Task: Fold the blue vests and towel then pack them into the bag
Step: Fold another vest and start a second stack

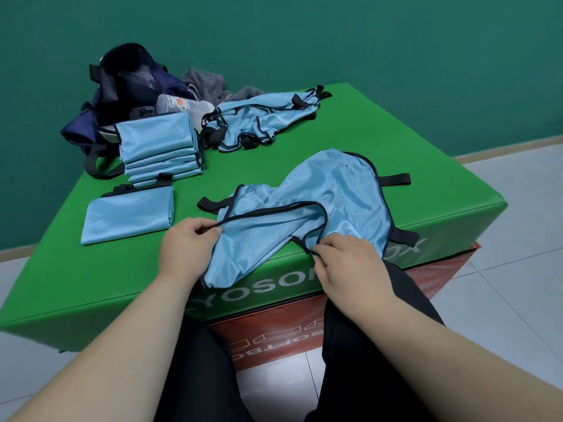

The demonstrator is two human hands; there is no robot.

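Observation:
A crumpled light-blue vest (329,190) with dark trim and black straps lies at the near edge of the green soft box (274,156). My left hand (185,242) pinches its trim at one shoulder; my right hand (344,257) pinches the trim at the other. One folded vest (128,213) lies flat at the left. Behind it is a stack of several folded vests (160,144). An unfolded heap of vests (259,120) sits further back. A grey towel (207,85) lies crumpled beside the open dark-blue bag (128,89) at the far left corner.
A clear plastic bottle (179,106) lies against the bag. The green box rests on a red box (304,327) on a pale tiled floor. A green wall stands behind. My legs in dark trousers are below the box's near edge.

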